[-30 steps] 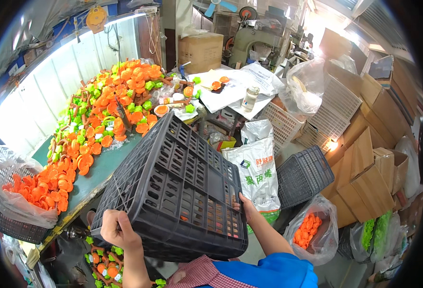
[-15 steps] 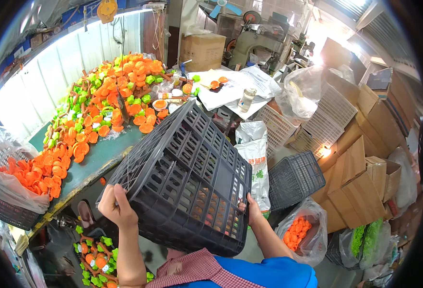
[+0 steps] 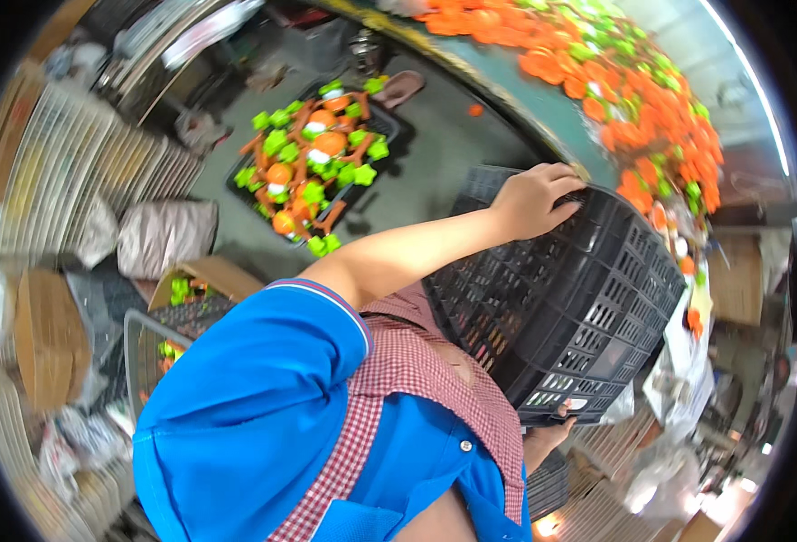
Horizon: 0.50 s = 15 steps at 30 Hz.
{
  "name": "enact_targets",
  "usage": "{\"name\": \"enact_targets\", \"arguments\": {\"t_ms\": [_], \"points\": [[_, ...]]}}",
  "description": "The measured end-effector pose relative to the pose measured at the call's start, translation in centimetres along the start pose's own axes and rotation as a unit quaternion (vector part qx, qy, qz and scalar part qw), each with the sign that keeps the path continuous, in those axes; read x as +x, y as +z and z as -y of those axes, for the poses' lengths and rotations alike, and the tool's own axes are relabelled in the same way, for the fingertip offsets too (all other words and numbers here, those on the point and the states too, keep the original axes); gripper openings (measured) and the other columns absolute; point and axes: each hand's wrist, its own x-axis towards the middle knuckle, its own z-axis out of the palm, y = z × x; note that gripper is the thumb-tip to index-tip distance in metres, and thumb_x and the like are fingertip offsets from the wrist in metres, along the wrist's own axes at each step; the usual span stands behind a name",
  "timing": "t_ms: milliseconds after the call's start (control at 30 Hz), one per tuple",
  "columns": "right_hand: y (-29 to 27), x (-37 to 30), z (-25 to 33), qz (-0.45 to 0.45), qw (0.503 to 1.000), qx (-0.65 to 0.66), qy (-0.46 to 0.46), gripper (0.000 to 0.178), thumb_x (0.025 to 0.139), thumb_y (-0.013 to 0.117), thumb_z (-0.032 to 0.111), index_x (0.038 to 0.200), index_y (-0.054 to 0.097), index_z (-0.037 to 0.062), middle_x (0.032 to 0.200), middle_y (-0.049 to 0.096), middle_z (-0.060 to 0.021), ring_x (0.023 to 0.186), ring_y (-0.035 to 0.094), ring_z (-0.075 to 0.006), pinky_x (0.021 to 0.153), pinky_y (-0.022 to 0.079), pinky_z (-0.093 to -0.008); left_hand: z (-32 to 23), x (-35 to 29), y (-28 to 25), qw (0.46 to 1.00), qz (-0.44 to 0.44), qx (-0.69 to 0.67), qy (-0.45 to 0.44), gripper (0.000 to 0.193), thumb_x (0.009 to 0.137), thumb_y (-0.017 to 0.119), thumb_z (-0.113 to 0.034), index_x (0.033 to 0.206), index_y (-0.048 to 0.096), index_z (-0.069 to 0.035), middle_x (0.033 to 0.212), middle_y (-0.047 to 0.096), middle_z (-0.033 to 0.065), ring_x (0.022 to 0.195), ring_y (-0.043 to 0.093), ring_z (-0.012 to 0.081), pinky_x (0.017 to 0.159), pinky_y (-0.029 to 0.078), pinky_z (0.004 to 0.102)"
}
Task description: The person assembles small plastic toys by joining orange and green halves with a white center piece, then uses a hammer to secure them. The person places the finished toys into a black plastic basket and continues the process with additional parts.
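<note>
A large black plastic crate (image 3: pixel 588 298) with slotted walls is tilted on its side in front of my body. My left hand (image 3: pixel 543 200) is hooked over its upper rim, fingers bent across the edge. Lower down, my right hand (image 3: pixel 550 438) grips the opposite end, fingertips showing at the handle opening. Part of that hand is hidden by the crate. Beside the crate runs a green worktable (image 3: pixel 507 77), its top heaped with orange plastic pieces (image 3: pixel 557 63) and bright green star-shaped ones (image 3: pixel 629 45).
On the floor stands a black crate (image 3: pixel 385 135) filled with orange, green and brown pieces. Pink slippers (image 3: pixel 402 88) lie near it. Stacked pale slatted trays (image 3: pixel 73 172), a cardboard box (image 3: pixel 51 339) and a grey frame (image 3: pixel 132 361) are on the left.
My view has swung far to the left and turned, bringing the floor crate and stacked trays into sight. Both hands still hold the black crate.
</note>
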Motion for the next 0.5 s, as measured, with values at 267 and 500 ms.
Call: {"name": "enact_targets", "arguments": {"t_ms": [267,500], "points": [[6.7,10.3,-0.9,-0.071,0.994,-0.078,-0.006,0.051,0.098,0.041,0.048,0.083,0.061,0.0027,0.107,0.065,-0.0152,0.102,0.060,-0.0354,0.099,0.042,-0.0588,5.4,-21.3,-21.7,0.893,0.138,0.230,-0.360,0.020,0.088,0.063,-0.025,0.100,0.072,-0.011,0.097,0.071,0.0076,0.087,0.068,0.0281,0.075,0.054,0.0375],[19.5,12.7,-9.1,-0.044,0.992,-0.104,0.050,0.069,0.099,0.024,0.055,0.090,0.059,-0.0040,0.112,0.062,-0.0196,0.114,0.055,-0.0373,0.106,0.036,-0.0588,3.1,-33.9,-27.5,0.717,0.061,0.295,-0.628,0.023,0.085,0.061,-0.030,0.101,0.073,-0.017,0.100,0.071,0.0093,0.092,0.067,0.0323,0.082,0.054,0.0426]]}}
